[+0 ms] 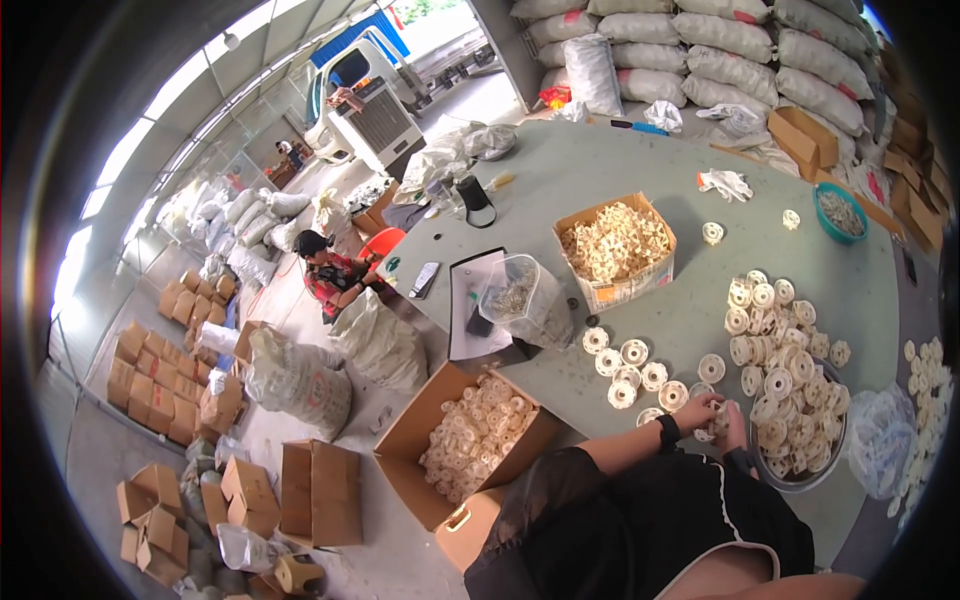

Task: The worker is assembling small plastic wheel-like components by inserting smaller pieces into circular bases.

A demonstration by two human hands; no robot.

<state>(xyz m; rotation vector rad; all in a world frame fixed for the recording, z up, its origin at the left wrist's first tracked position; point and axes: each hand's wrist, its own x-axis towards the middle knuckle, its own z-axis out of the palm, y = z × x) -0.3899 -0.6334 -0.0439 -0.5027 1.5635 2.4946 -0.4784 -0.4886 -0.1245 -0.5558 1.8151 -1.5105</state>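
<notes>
The person's left hand (697, 410) and right hand (728, 425) meet at the near edge of the pale grey-green table (600, 170), together closed around a small cream-white round plastic wheel part (712, 418). The fingers of both hands curl over it, hiding most of it, so the exact hold cannot be made out. A black band sits on each wrist.

Just right of the hands, a round metal basin (800, 478) is heaped with the same cream discs, and the heap spills up the table in a loose pile (775, 340). To the left of the hands, a few discs lie singly on the table (625, 365). Farther back stands an open cardboard box of cream cross-shaped pieces (615, 245), with a clear plastic bag of small metal parts (520, 295) to its left. Below the table edge, an open cardboard carton on the floor (470, 440) holds more discs. A teal bowl (838, 212) stands far off on the right.

The part looks like light, rigid moulded plastic: smooth enough to slip, unlikely to bend, not especially fragile. Its rim looks the surest place to pinch, with thumb and fingers on opposite edges, leaving the centre hub free.

A second person sits by sacks beyond the far left edge of the table (330, 275).
</notes>
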